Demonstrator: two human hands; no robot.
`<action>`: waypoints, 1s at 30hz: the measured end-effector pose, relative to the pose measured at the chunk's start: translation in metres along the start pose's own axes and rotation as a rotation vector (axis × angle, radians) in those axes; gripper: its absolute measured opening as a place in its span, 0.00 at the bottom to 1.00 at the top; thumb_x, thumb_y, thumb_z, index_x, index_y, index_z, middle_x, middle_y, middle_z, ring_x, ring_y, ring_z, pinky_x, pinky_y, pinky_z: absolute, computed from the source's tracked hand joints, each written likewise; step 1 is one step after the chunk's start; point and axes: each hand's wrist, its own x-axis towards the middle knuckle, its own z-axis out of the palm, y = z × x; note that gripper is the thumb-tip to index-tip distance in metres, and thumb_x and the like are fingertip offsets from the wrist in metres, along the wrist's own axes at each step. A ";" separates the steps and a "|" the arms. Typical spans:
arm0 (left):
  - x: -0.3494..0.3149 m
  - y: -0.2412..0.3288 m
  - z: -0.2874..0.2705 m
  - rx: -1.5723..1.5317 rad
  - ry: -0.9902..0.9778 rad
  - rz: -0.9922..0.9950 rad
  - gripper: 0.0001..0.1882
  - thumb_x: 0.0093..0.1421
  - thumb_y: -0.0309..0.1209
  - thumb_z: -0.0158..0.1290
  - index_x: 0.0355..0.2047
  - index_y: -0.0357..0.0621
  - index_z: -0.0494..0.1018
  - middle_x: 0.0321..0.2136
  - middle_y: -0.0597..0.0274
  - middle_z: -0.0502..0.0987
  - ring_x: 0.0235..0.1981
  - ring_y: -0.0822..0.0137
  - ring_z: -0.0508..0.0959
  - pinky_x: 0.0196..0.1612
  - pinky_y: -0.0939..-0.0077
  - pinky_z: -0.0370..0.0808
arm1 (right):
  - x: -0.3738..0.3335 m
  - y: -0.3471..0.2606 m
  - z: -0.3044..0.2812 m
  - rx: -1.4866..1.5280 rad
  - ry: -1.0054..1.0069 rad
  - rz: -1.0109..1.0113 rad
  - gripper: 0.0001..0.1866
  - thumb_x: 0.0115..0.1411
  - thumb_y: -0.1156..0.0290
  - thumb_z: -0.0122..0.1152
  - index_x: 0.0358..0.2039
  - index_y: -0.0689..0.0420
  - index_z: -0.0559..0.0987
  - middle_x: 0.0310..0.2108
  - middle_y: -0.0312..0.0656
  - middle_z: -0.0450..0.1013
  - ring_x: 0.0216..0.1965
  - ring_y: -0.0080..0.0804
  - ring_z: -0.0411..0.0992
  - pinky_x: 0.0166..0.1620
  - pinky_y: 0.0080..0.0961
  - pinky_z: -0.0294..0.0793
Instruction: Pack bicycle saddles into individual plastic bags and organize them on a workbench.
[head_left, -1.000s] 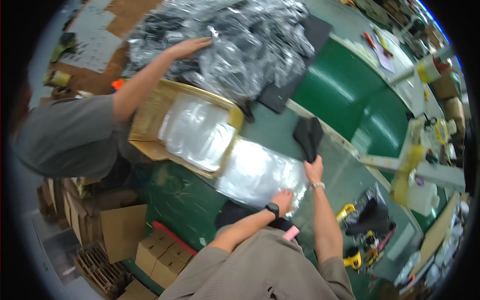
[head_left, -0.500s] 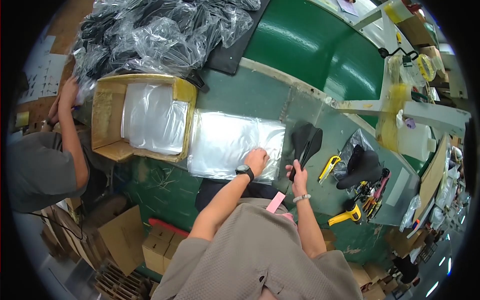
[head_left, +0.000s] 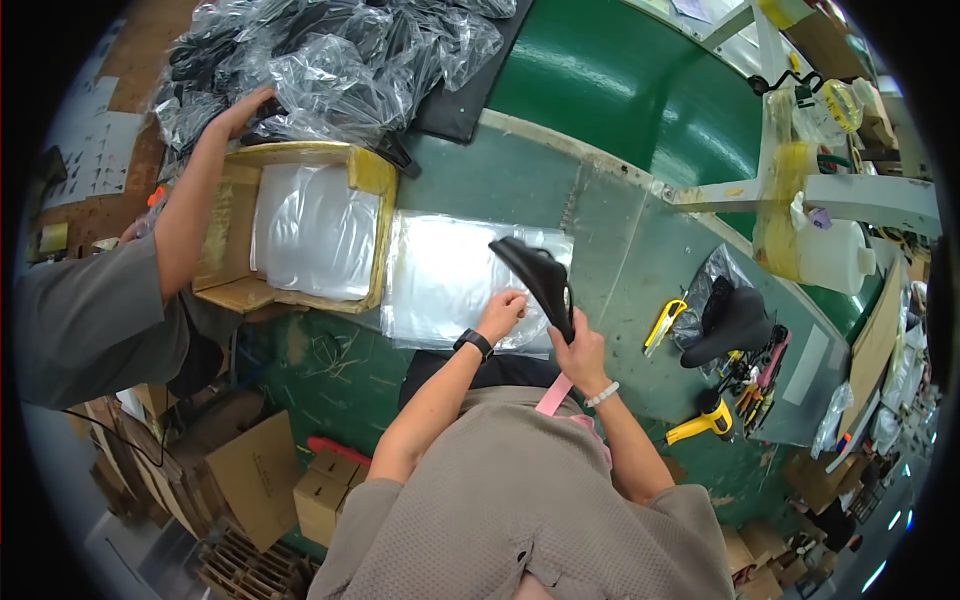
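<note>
My right hand [head_left: 583,356] grips a black bicycle saddle [head_left: 540,278] by its narrow end. The saddle is raised and tilted, its wide end up and to the left over a stack of clear plastic bags [head_left: 440,270]. My left hand [head_left: 503,314], below a dark wristwatch, is above the lower right part of the bags with its fingers curled closed. Whether it pinches the edge of a bag is too small to tell. A second black saddle [head_left: 733,327] lies on the bench to the right, partly on crumpled clear plastic.
Left of the bags stands an open cardboard box [head_left: 366,240] holding more plastic bags. Beyond it is a heap of plastic-wrapped black items [head_left: 330,70], where a co-worker's hand [head_left: 243,110] reaches in. A yellow cutter [head_left: 664,326], a yellow heat gun [head_left: 703,421] and hand tools lie at right.
My right hand has lifted the saddle from the bench and swung it left over the bags. My left hand has shifted slightly left. The co-worker's arm has moved to the wrapped heap.
</note>
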 end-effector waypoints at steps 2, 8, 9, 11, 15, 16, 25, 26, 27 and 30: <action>0.000 -0.004 -0.004 -0.302 0.028 -0.162 0.10 0.63 0.34 0.49 0.35 0.41 0.75 0.26 0.67 0.76 0.25 0.76 0.73 0.28 0.82 0.69 | -0.010 0.018 0.006 -0.056 -0.033 -0.024 0.23 0.56 0.65 0.62 0.49 0.61 0.68 0.25 0.53 0.75 0.25 0.54 0.75 0.27 0.42 0.72; -0.013 0.036 -0.006 -0.368 0.364 -0.014 0.10 0.64 0.33 0.48 0.34 0.40 0.74 0.25 0.68 0.75 0.24 0.76 0.72 0.27 0.82 0.68 | -0.019 0.025 0.004 -0.445 -0.202 0.108 0.25 0.57 0.64 0.58 0.52 0.59 0.64 0.23 0.53 0.74 0.25 0.55 0.74 0.28 0.48 0.71; -0.015 0.044 -0.007 -0.380 0.443 0.078 0.11 0.64 0.32 0.48 0.33 0.37 0.74 0.23 0.67 0.74 0.23 0.75 0.72 0.26 0.80 0.67 | -0.016 0.017 0.004 -0.480 -0.232 0.109 0.24 0.57 0.64 0.58 0.50 0.59 0.64 0.24 0.52 0.74 0.24 0.54 0.74 0.27 0.47 0.72; -0.017 0.046 -0.009 -0.249 0.460 0.168 0.11 0.64 0.33 0.49 0.33 0.37 0.74 0.23 0.67 0.75 0.23 0.76 0.71 0.27 0.80 0.67 | -0.012 0.012 0.005 -0.513 -0.260 0.111 0.23 0.57 0.65 0.58 0.49 0.60 0.64 0.24 0.52 0.75 0.24 0.54 0.75 0.27 0.45 0.73; -0.057 0.116 0.018 0.421 0.510 0.743 0.05 0.58 0.27 0.50 0.27 0.41 0.73 0.21 0.56 0.73 0.22 0.61 0.72 0.27 0.68 0.70 | -0.005 0.008 0.005 -0.575 -0.281 0.084 0.22 0.55 0.68 0.58 0.48 0.58 0.64 0.25 0.50 0.75 0.24 0.53 0.74 0.27 0.44 0.73; -0.068 0.124 0.021 0.702 0.401 0.998 0.03 0.54 0.26 0.50 0.25 0.42 0.73 0.20 0.54 0.72 0.22 0.57 0.73 0.27 0.65 0.71 | -0.004 0.006 0.007 -0.584 -0.288 0.083 0.21 0.54 0.69 0.58 0.47 0.58 0.65 0.25 0.50 0.75 0.23 0.52 0.74 0.26 0.44 0.73; -0.120 0.136 -0.008 0.702 0.369 0.845 0.05 0.58 0.25 0.49 0.32 0.39 0.74 0.27 0.52 0.74 0.31 0.49 0.73 0.34 0.58 0.69 | 0.019 0.001 -0.031 1.230 -0.264 0.775 0.19 0.62 0.48 0.54 0.35 0.52 0.72 0.16 0.31 0.67 0.13 0.20 0.61 0.15 0.18 0.59; -0.128 0.131 -0.006 0.725 0.292 0.756 0.05 0.58 0.26 0.49 0.30 0.39 0.74 0.24 0.50 0.72 0.30 0.47 0.74 0.33 0.57 0.70 | 0.016 0.003 -0.034 1.426 -0.185 0.794 0.19 0.62 0.48 0.54 0.35 0.53 0.72 0.16 0.31 0.66 0.14 0.20 0.62 0.15 0.17 0.58; -0.134 0.122 0.001 0.725 0.102 0.746 0.05 0.57 0.26 0.49 0.31 0.38 0.74 0.25 0.49 0.73 0.31 0.47 0.74 0.33 0.58 0.71 | 0.019 0.003 -0.034 1.624 -0.107 0.814 0.20 0.63 0.48 0.53 0.35 0.53 0.72 0.16 0.31 0.65 0.14 0.19 0.63 0.15 0.15 0.58; -0.174 0.136 0.037 0.487 -0.371 0.731 0.11 0.60 0.33 0.51 0.37 0.37 0.74 0.29 0.54 0.74 0.34 0.52 0.77 0.39 0.63 0.74 | 0.044 -0.022 -0.015 1.407 0.187 0.900 0.16 0.63 0.52 0.55 0.31 0.51 0.73 0.18 0.32 0.68 0.14 0.19 0.64 0.15 0.15 0.59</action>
